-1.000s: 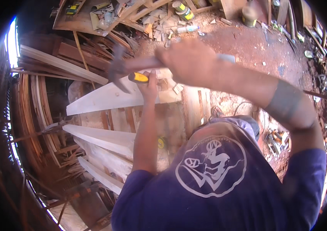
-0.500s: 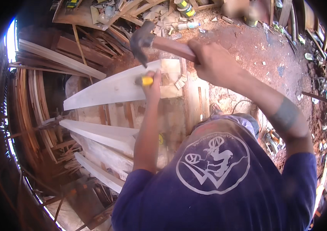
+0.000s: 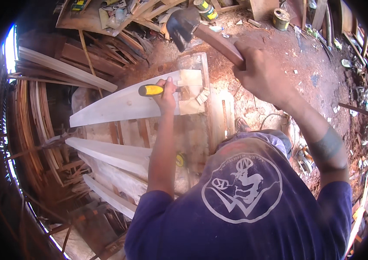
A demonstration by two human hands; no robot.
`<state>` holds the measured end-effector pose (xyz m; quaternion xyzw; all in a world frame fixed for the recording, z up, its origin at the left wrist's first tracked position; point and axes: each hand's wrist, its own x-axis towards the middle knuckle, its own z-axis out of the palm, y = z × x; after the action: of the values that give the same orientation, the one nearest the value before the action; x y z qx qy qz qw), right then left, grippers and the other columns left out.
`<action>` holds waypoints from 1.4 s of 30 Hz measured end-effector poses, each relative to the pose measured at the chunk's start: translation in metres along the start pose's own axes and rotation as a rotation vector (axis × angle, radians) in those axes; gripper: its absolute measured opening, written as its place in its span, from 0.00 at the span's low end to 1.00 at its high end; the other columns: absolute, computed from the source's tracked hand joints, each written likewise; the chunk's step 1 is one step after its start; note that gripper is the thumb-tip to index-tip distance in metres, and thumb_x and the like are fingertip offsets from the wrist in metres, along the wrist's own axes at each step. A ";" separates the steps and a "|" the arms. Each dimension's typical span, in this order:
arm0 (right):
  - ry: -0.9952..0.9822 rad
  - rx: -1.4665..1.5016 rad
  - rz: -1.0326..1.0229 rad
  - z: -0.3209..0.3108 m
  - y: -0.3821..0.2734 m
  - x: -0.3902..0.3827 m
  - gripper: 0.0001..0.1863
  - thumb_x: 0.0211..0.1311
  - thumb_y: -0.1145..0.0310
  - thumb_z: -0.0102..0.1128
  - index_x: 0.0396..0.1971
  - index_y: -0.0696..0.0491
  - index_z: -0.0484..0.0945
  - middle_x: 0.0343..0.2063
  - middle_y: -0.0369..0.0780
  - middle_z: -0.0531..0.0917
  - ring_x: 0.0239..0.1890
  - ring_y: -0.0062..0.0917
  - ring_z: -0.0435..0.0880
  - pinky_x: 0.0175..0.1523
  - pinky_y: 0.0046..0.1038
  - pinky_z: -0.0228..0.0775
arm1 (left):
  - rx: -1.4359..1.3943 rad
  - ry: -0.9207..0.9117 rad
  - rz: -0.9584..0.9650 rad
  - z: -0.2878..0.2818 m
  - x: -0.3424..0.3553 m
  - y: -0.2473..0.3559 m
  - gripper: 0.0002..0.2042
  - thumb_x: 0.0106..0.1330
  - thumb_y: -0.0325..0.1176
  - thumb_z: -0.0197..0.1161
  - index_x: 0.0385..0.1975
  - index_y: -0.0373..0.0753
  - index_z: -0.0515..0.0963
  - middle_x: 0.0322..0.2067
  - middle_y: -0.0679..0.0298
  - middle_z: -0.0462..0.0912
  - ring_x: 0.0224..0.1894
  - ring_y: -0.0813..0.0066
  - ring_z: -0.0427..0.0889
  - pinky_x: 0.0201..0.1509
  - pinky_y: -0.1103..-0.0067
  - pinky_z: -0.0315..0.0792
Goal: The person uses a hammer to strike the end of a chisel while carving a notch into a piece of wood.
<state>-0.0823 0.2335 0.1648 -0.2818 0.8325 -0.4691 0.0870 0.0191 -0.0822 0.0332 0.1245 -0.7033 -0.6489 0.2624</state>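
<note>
My right hand point(image 3: 262, 73) is wrapped round the wooden handle of a hammer point(image 3: 219, 44), raised above the bench with its dark metal head at the far end. Closed around a yellow-and-black handled chisel point(image 3: 152, 90), my left hand point(image 3: 165, 94) rests over a pale, tapering wooden board point(image 3: 119, 105). The chisel's blade is mostly hidden by the fingers and points towards the board's right end. A cut, lighter area point(image 3: 190, 79) shows at that end, with curled wood chips point(image 3: 202, 96) beside it.
More pale boards point(image 3: 110, 149) lie on the workbench point(image 3: 188, 134) nearer me, beside a yellow round tape measure point(image 3: 180, 160). Stacked timber point(image 3: 41, 125) stands at the left. Scrap wood and cans point(image 3: 281, 19) lie on the littered floor beyond.
My right hand has lifted the hammer up and to the right, away from the chisel. My left hand has shifted slightly left, and the chisel handle shows more.
</note>
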 end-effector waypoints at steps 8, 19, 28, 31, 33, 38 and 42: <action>0.165 -0.118 -0.464 -0.019 -0.050 0.036 0.15 0.54 0.73 0.60 0.42 0.58 0.79 0.24 0.52 0.83 0.33 0.46 0.86 0.39 0.45 0.78 | 0.088 0.011 0.011 0.006 0.001 0.003 0.17 0.69 0.26 0.59 0.18 0.40 0.62 0.15 0.71 0.63 0.19 0.81 0.62 0.27 0.79 0.60; -0.166 -0.341 -0.469 0.044 -0.032 0.028 0.17 0.54 0.72 0.62 0.45 0.56 0.72 0.21 0.50 0.82 0.30 0.45 0.87 0.33 0.43 0.79 | 0.054 -0.034 -0.007 -0.006 0.000 -0.015 0.06 0.66 0.25 0.59 0.39 0.31 0.75 0.31 0.67 0.76 0.30 0.80 0.74 0.35 0.81 0.70; 0.196 0.006 -0.622 0.028 -0.067 0.033 0.17 0.50 0.75 0.62 0.42 0.59 0.73 0.27 0.50 0.84 0.32 0.43 0.87 0.38 0.44 0.80 | 0.293 0.178 0.248 -0.028 0.002 -0.057 0.12 0.68 0.26 0.60 0.48 0.33 0.71 0.41 0.66 0.79 0.38 0.81 0.78 0.42 0.81 0.75; -0.262 -0.357 -0.274 0.054 -0.011 0.017 0.12 0.55 0.77 0.55 0.40 0.58 0.72 0.27 0.50 0.84 0.30 0.46 0.87 0.38 0.47 0.79 | 0.031 -0.036 -0.037 0.014 0.001 -0.002 0.07 0.68 0.27 0.60 0.27 0.35 0.71 0.21 0.70 0.70 0.25 0.83 0.68 0.32 0.82 0.62; -0.171 -0.347 -0.285 0.040 -0.004 0.026 0.12 0.55 0.78 0.55 0.41 0.58 0.72 0.27 0.50 0.84 0.30 0.47 0.87 0.38 0.48 0.78 | 0.053 -0.059 -0.034 0.018 0.006 0.007 0.08 0.68 0.27 0.60 0.26 0.36 0.70 0.20 0.70 0.69 0.25 0.83 0.67 0.31 0.82 0.61; -0.016 -0.093 -0.038 0.016 0.010 0.002 0.13 0.53 0.78 0.55 0.41 0.60 0.75 0.26 0.55 0.83 0.34 0.49 0.87 0.42 0.46 0.78 | 0.495 -0.120 0.062 -0.003 -0.052 0.007 0.11 0.70 0.28 0.59 0.24 0.35 0.71 0.20 0.68 0.70 0.25 0.81 0.67 0.36 0.80 0.66; 0.018 -0.042 -0.019 0.007 0.021 -0.007 0.12 0.52 0.79 0.55 0.39 0.61 0.74 0.25 0.57 0.83 0.34 0.52 0.85 0.44 0.48 0.77 | 0.319 -0.017 0.154 -0.011 -0.051 -0.010 0.10 0.72 0.30 0.58 0.27 0.34 0.72 0.23 0.64 0.75 0.28 0.79 0.69 0.38 0.76 0.68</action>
<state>-0.0823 0.2406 0.1424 -0.2871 0.8403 -0.4547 0.0689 0.0658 -0.0668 0.0128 0.1048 -0.8069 -0.5082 0.2823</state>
